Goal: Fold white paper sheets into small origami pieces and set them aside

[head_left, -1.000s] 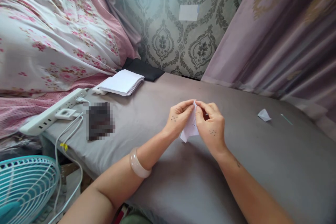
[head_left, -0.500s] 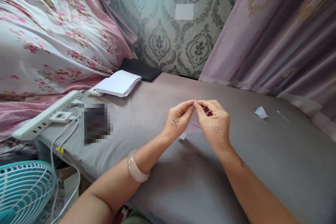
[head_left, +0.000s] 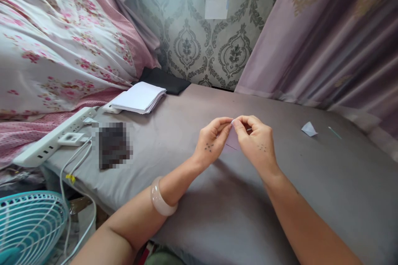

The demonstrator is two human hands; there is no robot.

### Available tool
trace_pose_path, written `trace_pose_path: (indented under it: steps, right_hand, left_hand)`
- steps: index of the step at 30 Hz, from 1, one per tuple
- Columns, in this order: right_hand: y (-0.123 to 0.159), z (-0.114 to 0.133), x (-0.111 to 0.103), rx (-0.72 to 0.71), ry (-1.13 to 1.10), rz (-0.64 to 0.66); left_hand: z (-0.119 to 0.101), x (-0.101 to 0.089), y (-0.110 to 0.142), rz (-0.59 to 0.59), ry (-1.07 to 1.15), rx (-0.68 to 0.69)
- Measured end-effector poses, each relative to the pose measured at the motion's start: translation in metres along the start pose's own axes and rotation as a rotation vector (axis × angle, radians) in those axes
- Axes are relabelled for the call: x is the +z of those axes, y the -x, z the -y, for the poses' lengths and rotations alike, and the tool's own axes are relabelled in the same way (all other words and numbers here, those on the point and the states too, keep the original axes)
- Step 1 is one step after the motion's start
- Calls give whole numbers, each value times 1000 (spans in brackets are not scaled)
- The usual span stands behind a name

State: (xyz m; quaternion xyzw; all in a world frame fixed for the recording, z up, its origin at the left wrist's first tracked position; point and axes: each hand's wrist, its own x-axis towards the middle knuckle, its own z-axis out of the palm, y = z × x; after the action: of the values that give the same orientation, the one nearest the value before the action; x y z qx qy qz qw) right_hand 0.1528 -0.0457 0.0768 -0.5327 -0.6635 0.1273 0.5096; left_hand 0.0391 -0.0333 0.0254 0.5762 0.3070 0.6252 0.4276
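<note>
Left hand [head_left: 211,140] and right hand [head_left: 259,145] both have the grip pinched closed, thumb to finger, on the top of a thin paper [head_left: 231,139]; it hangs between them over the grey surface [head_left: 183,145]. I'd guess light, bendy, easily creased or torn; fingertips at the edges suit it. Surface: soft wrinkled cloth. Right: pointy folded scrap [head_left: 309,129], thin stick [head_left: 335,132]. Left: squarish white stack [head_left: 139,96], hard plastic power strip [head_left: 51,140].

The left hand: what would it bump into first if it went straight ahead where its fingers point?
Past the paper it pinches, the left hand would probably meet the right hand; any gap is hard to judge.
</note>
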Motion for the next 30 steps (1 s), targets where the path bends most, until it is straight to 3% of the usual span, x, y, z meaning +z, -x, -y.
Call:
trace_pose_path:
  steps: [7,23,30]
  right_hand:
    - [-1,0,-1,-8,-17,9]
    - [-2,-4,-2,-10,34,54]
    - [3,-2,4,-106,131,35]
  left_hand:
    - [-2,-1,0,-6,-23,40]
    - [-5,1,2,-55,5,-3]
    - [-17,1,-4,-121,233,-190]
